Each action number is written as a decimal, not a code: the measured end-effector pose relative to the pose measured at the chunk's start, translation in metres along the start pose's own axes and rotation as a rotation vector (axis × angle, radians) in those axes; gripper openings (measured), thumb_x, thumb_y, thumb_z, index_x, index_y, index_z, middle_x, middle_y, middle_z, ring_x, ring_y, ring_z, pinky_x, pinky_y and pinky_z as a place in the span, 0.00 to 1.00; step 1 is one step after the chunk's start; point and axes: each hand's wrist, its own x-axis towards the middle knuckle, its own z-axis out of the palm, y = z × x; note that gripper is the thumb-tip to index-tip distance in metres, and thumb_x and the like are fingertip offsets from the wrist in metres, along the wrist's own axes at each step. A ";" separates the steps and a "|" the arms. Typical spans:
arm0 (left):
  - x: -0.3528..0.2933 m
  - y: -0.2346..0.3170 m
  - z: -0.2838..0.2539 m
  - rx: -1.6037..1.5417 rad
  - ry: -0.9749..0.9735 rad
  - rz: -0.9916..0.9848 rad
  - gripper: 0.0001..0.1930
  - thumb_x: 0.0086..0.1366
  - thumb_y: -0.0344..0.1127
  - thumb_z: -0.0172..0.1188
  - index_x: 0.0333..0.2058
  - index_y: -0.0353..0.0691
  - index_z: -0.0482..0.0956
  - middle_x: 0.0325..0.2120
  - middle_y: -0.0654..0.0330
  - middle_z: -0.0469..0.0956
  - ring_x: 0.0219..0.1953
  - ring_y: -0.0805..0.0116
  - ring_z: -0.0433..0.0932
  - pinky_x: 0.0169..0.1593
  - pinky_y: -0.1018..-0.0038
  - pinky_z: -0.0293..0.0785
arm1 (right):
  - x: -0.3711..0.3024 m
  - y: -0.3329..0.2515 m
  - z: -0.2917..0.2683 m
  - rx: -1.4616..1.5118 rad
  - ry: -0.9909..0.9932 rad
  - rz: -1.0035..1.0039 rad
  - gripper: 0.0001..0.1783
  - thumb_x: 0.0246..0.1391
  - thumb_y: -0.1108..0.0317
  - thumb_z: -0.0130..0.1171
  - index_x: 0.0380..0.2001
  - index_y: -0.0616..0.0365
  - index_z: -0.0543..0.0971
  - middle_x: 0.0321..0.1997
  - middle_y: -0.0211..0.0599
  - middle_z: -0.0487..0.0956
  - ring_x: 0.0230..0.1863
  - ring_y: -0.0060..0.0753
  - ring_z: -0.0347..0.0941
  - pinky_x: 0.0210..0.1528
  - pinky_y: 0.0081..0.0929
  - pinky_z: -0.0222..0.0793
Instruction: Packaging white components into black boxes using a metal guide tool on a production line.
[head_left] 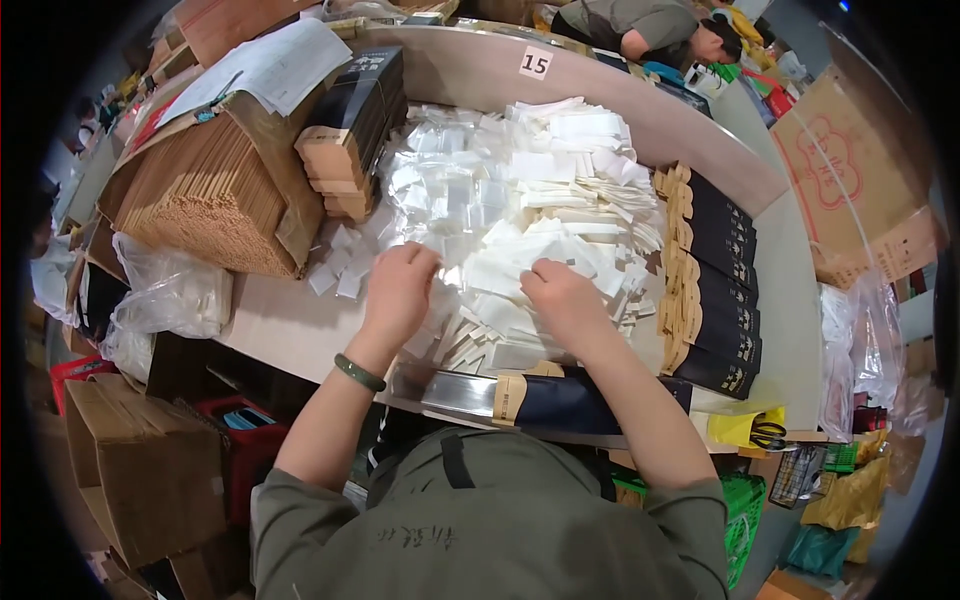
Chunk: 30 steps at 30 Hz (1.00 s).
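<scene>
My left hand [398, 292], with a green bangle [360, 373] on its wrist, is over the near edge of a heap of clear sachets [440, 180]. Its fingers are bent together, and whatever is between them is hidden. Fingers curled, my right hand [566, 302] reaches into a pile of flat white packets [580, 200]; its fingertips meet the packets, but I cannot make out what they grip. Between my forearms, at the table's front edge, lie dark blue pouches with kraft-paper tops [555, 400], next to a shiny metal tray [455, 392].
A carton of stacked brown paper pieces [200, 200] stands left, beside a stack of dark pouches [355, 120]. More dark pouches [715, 290] line the right side. Scissors [768, 430] sit in a yellow holder at the front right. A low partition [600, 80] closes the back; a person bends beyond it.
</scene>
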 end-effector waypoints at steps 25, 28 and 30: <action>0.054 -0.158 -0.244 0.573 0.110 -0.447 0.16 0.62 0.43 0.64 0.41 0.35 0.83 0.36 0.47 0.83 0.40 0.46 0.81 0.42 0.58 0.76 | -0.027 -0.112 0.036 0.205 -0.373 -0.056 0.03 0.50 0.71 0.57 0.27 0.59 0.75 0.32 0.44 0.77 0.37 0.51 0.75 0.36 0.43 0.72; 0.071 -0.167 -0.240 0.574 -0.026 -0.375 0.12 0.60 0.33 0.59 0.41 0.36 0.82 0.34 0.43 0.81 0.40 0.42 0.80 0.42 0.55 0.75 | -0.039 -0.114 0.063 0.339 -0.353 0.032 0.06 0.50 0.71 0.59 0.31 0.59 0.77 0.32 0.48 0.76 0.40 0.54 0.75 0.40 0.44 0.74; 0.066 -0.148 -0.238 0.481 0.082 -0.317 0.16 0.58 0.30 0.57 0.46 0.38 0.80 0.36 0.43 0.81 0.41 0.43 0.80 0.43 0.54 0.75 | -0.042 -0.118 0.077 0.270 -0.261 -0.103 0.13 0.49 0.71 0.59 0.40 0.58 0.77 0.36 0.45 0.76 0.40 0.49 0.76 0.40 0.41 0.74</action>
